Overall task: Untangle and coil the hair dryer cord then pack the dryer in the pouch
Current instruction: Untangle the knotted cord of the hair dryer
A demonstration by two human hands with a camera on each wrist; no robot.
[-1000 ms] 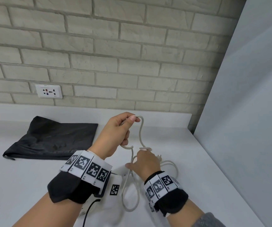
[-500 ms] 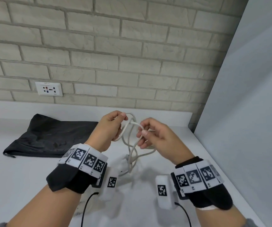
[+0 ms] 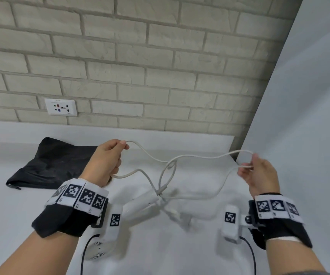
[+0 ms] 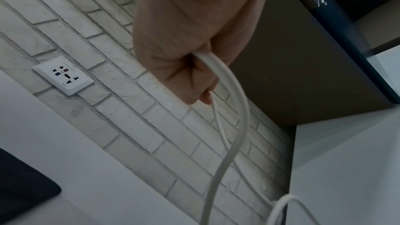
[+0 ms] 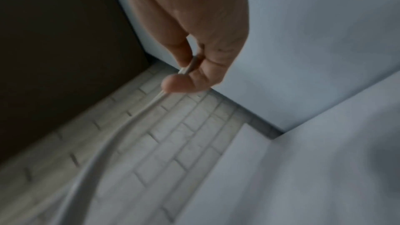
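- Cord [image 3: 190, 156], white, is stretched in the air between two raised hands above the white counter [image 3: 199, 245].
- Left hand [image 3: 104, 163] has its fingers [image 3: 120, 144] curled round the cord, thumb and forefinger pinching one bend of it; a second strand leaves the heel of the fist, as the left wrist view also shows [image 4: 218, 81].
- Right hand [image 3: 261, 175] pinches a folded bend of the cord between thumb and fingers [image 3: 245, 172]; the right wrist view, though blurred, shows the same pinch [image 5: 190, 67].
- Between the hands the cord sags and crosses itself in a loose loop, then drops to the dryer.
- Hair dryer [image 3: 140, 205], white, lies on the counter near its front edge, below and between the hands, its grille end [image 3: 97, 249] partly hidden behind the left wrist.
- Pouch [image 3: 57, 165], black, lies flat on the counter toward the back left, near the raised ledge, well apart from the dryer.
- Behind the counter stands a pale brick wall [image 3: 160, 66] with a white socket plate [image 3: 60, 107]; a plain panel [image 3: 309, 116] closes the right side.
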